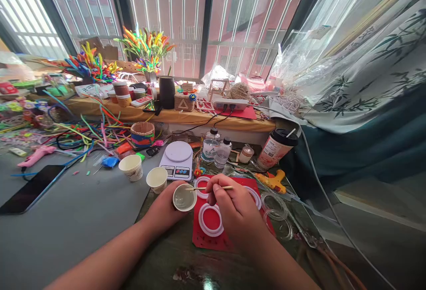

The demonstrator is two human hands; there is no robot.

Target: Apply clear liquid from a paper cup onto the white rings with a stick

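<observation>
My left hand [165, 205] is wrapped round a paper cup [184, 197] that tilts toward me and has clear liquid in it. Pinched in my right hand [233, 201] is a thin wooden stick [199, 188], whose far end reaches over the cup's mouth. Under my right hand lies a red sheet [199, 240] bearing several pale round ring molds; one ring mold [211, 220] shows fully, while others are partly covered by my hand. Two more paper cups, a nearer one [157, 179] and a farther one [131, 168], stand to the left.
A white kitchen scale [178, 159] stands behind the cups, beside two clear bottles [216, 150]. To the right are a yellow glue gun [272, 181], clear tubing [276, 205] and a lidded drink cup [276, 148]. A phone [33, 188] and a pink glue gun [36, 155] lie left.
</observation>
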